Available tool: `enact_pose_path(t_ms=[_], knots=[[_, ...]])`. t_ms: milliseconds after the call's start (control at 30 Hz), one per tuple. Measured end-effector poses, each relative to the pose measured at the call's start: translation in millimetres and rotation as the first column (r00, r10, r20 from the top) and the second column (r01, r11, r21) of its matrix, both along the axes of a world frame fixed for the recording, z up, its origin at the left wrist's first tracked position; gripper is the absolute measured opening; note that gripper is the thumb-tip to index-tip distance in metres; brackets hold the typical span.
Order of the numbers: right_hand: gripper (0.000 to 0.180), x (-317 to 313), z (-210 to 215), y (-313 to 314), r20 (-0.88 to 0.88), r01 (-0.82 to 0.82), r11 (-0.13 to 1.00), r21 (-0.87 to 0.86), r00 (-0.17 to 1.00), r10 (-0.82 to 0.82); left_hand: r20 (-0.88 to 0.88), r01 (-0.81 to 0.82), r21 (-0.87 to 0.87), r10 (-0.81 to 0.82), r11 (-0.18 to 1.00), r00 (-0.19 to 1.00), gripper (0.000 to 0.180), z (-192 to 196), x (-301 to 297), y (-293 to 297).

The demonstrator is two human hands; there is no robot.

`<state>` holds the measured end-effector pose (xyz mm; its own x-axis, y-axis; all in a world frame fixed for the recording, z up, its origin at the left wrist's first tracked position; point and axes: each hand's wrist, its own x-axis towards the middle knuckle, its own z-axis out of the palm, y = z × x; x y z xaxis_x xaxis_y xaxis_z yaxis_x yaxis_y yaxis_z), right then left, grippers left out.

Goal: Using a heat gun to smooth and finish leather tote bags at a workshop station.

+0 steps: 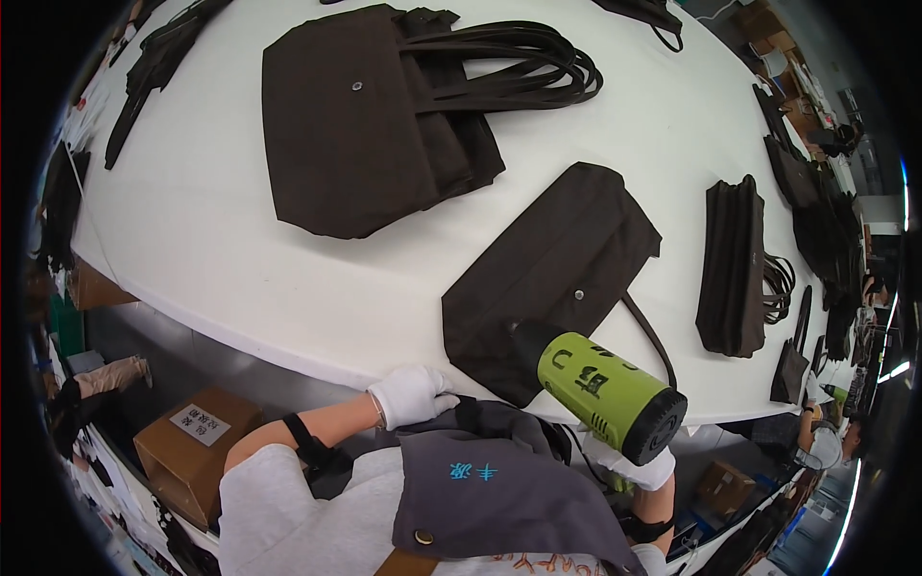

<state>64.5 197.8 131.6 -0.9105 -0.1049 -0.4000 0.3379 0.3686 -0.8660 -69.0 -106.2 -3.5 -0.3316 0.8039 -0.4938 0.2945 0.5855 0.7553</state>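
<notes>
A dark brown tote bag lies flat on the white table before me, with a metal snap on its face and a strap trailing to the right. My right hand, in a white glove, grips a green heat gun, whose body hides most of the fingers. The gun's black nozzle points left over the bag's lower part. At the table's near edge, left of the bag, my white-gloved left hand has its fingers curled beside dark cloth. What they hold, if anything, is hidden.
Beyond the bag sits a stack of dark tote bags with looped handles. A bundle of folded bags stands to the right. A cardboard box is below the table at left. Another person is at the far right.
</notes>
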Motion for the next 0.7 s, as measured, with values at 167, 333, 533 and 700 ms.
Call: enact_pose_path(t_ms=[167, 333, 533, 700], knots=[[0.052, 12.0, -9.2, 0.7, -0.232, -0.24, 0.905, 0.351, 0.914, 0.332, -0.016, -0.006, -0.132, 0.004, 0.991, 1.0, 0.032, -6.1, -2.3, 10.6], [0.043, 0.0, -5.9, 4.2, -0.048, 0.178, 0.982, 0.056, 0.983, -0.176, -0.052, 0.057, -0.217, -0.07, 0.975, 0.996, 0.037, -3.4, -5.9, 12.6], [0.037, 0.5, 3.2, 16.6, -0.033, 0.256, 0.952, 0.168, 0.967, -0.254, -0.055, 0.069, -0.222, -0.083, 0.973, 0.995, 0.039, -2.7, -7.4, 14.0], [0.062, 3.5, 1.7, 16.7, -0.157, 0.13, 0.99, 0.064, 0.981, -0.118, 0.033, 0.096, -0.271, -0.09, 0.958, 0.995, 0.038, -5.6, -8.9, 15.0]])
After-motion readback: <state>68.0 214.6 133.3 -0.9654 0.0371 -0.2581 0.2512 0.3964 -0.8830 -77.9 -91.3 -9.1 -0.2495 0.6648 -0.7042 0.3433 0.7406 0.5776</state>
